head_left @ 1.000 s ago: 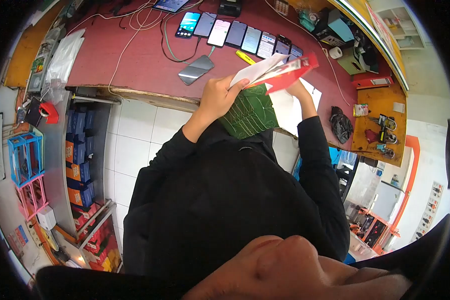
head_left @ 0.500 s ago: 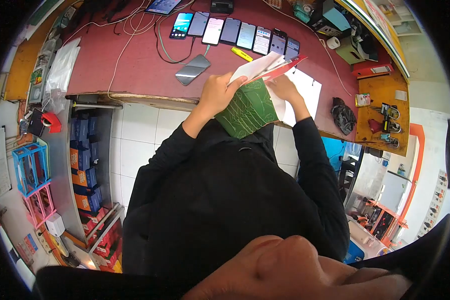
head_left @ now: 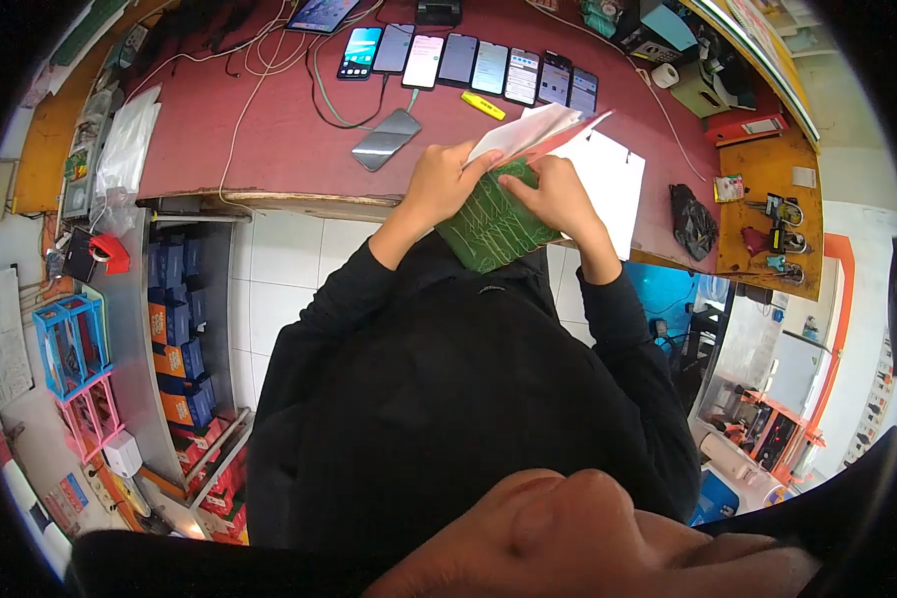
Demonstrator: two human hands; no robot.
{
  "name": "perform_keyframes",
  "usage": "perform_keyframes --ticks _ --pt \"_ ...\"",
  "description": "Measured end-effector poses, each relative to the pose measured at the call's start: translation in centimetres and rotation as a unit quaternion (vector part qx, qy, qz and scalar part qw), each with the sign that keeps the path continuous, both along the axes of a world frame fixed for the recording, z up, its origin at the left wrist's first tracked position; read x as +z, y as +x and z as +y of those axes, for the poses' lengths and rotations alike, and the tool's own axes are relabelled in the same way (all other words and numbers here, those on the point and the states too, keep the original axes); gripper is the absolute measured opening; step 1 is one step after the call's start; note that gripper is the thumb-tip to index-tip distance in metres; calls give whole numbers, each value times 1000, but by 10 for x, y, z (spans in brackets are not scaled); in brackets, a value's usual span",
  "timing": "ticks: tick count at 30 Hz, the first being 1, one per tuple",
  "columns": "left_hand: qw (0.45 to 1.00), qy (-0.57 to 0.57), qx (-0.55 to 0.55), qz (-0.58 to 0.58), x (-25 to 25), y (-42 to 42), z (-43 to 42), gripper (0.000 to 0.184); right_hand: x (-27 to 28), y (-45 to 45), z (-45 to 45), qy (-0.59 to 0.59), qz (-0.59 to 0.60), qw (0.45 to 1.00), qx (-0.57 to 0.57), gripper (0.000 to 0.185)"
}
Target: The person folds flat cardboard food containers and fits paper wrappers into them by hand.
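Observation:
My left hand [head_left: 441,185] grips a green patterned booklet or folder [head_left: 493,224] by its left side. White loose sheets [head_left: 533,130] and a reddish sheet fan out from its top edge. On the right side, my right hand [head_left: 560,199] pinches the green cover, its thumb lying on the front and its other fingers partly hidden behind. The bundle is held tilted over the table's front edge. Beneath and right of it rests a white sheet stack [head_left: 613,184] with small dark marks along its top. Whether the green thing is bound cannot be made out.
Several phones [head_left: 458,60] stand in a row at the back of the red table [head_left: 239,130]. Nearer lie a dark phone [head_left: 387,140] on a cable and a yellow highlighter [head_left: 483,106]. A black plastic bag [head_left: 693,221] sits at right. Boxed shelves [head_left: 181,339] stand lower left.
My right hand has come forward from behind the sheets, and its thumb now presses on the green cover. The red sheet shows less. My left hand has shifted slightly right.

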State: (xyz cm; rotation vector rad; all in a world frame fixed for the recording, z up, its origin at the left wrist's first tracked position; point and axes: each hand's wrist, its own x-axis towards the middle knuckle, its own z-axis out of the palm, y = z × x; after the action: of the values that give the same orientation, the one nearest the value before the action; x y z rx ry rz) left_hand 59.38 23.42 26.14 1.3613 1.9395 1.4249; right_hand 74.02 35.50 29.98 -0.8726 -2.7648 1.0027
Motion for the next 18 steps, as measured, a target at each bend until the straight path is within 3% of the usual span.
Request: perform_keyframes --ticks 3,5,17,18 --pt "1000 15 4 2 6 1 0 35 5 -7 -3 28 4 997 78 38" --pt "1000 27 10 -6 10 -1 -1 35 -3 -11 -1 -84 36 993 73 36" --pt "999 47 22 8 -4 -9 -2 38 -8 -25 -16 -29 41 990 132 34" --pt "1000 20 19 -3 -4 -10 -3 32 -11 -24 -17 -28 42 990 132 34"
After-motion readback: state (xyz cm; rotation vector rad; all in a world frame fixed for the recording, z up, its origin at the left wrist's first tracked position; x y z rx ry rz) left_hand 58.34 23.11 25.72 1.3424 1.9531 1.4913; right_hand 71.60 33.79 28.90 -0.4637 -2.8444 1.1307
